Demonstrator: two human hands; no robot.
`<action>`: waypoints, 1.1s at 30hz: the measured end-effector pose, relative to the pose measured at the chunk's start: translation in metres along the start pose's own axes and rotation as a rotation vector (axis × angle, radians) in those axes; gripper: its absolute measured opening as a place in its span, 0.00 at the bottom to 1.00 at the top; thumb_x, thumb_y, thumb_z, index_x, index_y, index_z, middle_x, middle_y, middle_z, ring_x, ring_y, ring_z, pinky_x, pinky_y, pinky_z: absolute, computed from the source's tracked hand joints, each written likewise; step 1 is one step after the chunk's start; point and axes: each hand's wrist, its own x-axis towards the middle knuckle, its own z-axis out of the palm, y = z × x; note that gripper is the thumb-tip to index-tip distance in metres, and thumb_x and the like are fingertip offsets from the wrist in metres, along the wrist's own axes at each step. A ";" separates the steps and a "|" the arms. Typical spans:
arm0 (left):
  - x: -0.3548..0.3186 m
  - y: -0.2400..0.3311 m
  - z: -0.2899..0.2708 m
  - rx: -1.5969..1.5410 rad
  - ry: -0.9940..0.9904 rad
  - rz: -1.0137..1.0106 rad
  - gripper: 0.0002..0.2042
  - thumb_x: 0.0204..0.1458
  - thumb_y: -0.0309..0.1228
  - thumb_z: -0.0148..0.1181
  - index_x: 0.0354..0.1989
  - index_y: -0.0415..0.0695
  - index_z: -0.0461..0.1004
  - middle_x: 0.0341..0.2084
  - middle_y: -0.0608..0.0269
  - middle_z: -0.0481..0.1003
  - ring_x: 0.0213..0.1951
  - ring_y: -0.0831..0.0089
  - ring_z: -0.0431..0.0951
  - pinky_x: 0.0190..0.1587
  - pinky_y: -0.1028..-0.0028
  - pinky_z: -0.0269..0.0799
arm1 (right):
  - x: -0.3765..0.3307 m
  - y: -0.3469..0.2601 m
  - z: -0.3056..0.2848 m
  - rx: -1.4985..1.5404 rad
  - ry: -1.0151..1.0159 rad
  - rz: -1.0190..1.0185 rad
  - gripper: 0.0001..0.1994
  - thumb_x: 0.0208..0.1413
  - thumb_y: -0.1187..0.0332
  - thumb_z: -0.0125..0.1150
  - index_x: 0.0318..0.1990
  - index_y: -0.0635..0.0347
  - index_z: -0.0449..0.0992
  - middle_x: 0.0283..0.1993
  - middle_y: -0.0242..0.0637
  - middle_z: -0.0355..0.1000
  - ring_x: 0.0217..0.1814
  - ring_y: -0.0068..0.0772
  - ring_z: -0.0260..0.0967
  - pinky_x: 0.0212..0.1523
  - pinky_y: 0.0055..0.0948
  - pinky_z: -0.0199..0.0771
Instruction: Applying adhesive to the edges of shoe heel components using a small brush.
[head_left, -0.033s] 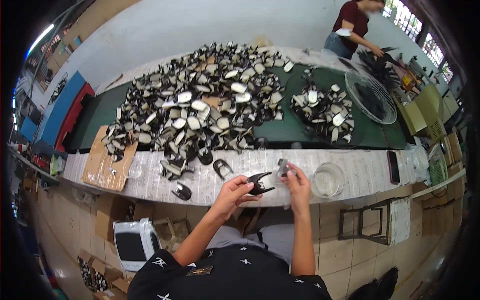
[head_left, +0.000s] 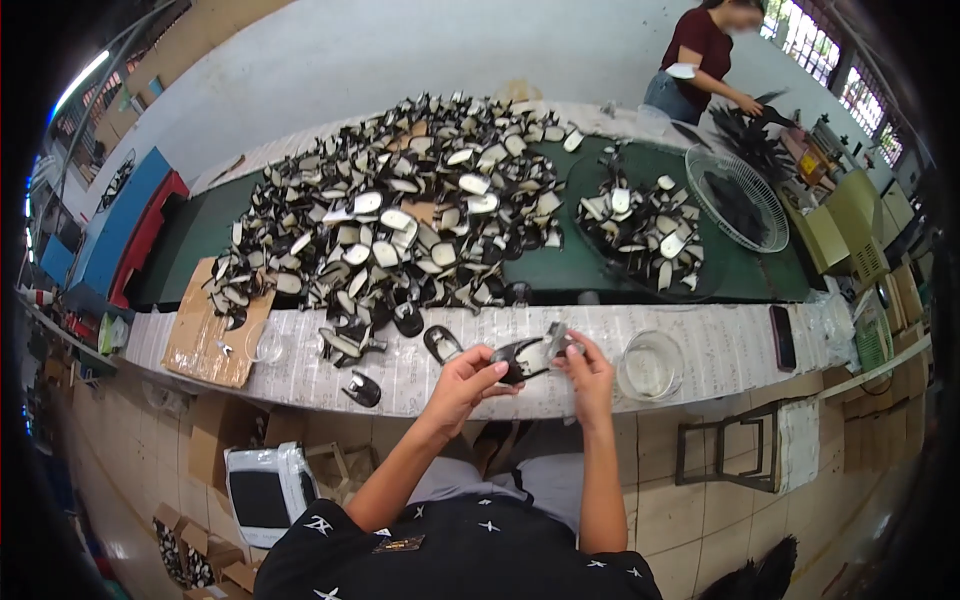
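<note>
Left hand (head_left: 462, 378) pinched on the black end of a black shoe upper piece (head_left: 525, 357), held just above the near table edge, at about 6 o'clock from the big heap. Right hand (head_left: 588, 372) gripping the same piece from its 3 o'clock side, fingers closed on the pale grey end. Scanning from left: flat cardboard sheet (head_left: 205, 338) on the paper-covered bench (head_left: 720, 345); single loose black pieces (head_left: 362, 390) at 9 o'clock of the left hand; large pile of black-and-white shoe parts (head_left: 400, 225) at 12 o'clock; clear glass bowl (head_left: 650, 365) just beside the right hand at 3 o'clock; smaller pile (head_left: 645, 225) at 1 o'clock; dark phone (head_left: 781, 337) further right; another person (head_left: 700, 60) at far 1 o'clock.
</note>
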 end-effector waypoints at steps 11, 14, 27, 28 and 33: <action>0.210 0.070 0.112 1.219 0.068 1.166 0.27 0.51 0.33 0.65 0.58 0.36 0.65 0.58 0.46 0.63 0.54 0.48 0.69 0.55 0.65 0.69 | -0.002 0.005 -0.010 -0.015 -0.059 -0.040 0.15 0.61 0.73 0.56 0.54 0.65 0.73 0.35 0.33 0.72 0.35 0.22 0.72 0.41 0.23 0.76; 0.251 0.057 0.059 1.475 0.186 1.034 0.28 0.47 0.34 0.65 0.56 0.36 0.66 0.60 0.43 0.61 0.57 0.47 0.66 0.58 0.60 0.66 | -0.004 0.006 -0.006 -0.068 -0.077 -0.073 0.14 0.61 0.73 0.56 0.53 0.65 0.74 0.35 0.34 0.73 0.35 0.22 0.73 0.40 0.22 0.74; 0.207 0.049 -0.094 1.976 0.202 0.562 0.10 0.50 0.35 0.62 0.37 0.43 0.80 0.40 0.62 0.78 0.47 0.59 0.75 0.49 0.60 0.67 | 0.001 0.001 -0.010 -0.053 -0.143 -0.087 0.14 0.60 0.72 0.56 0.52 0.66 0.73 0.38 0.37 0.74 0.34 0.24 0.72 0.39 0.24 0.75; 0.203 0.051 -0.089 1.992 0.165 0.594 0.10 0.49 0.35 0.63 0.36 0.44 0.79 0.36 0.62 0.77 0.43 0.59 0.76 0.49 0.61 0.66 | 0.002 0.002 -0.011 -0.068 -0.132 -0.090 0.14 0.61 0.72 0.56 0.52 0.67 0.73 0.38 0.37 0.74 0.34 0.24 0.72 0.39 0.23 0.75; 0.202 0.063 -0.097 1.981 0.183 0.771 0.12 0.45 0.36 0.66 0.36 0.45 0.79 0.34 0.59 0.77 0.39 0.57 0.76 0.45 0.64 0.67 | 0.001 0.000 -0.004 -0.046 -0.143 -0.083 0.14 0.61 0.72 0.56 0.52 0.67 0.73 0.39 0.37 0.73 0.33 0.24 0.72 0.39 0.23 0.75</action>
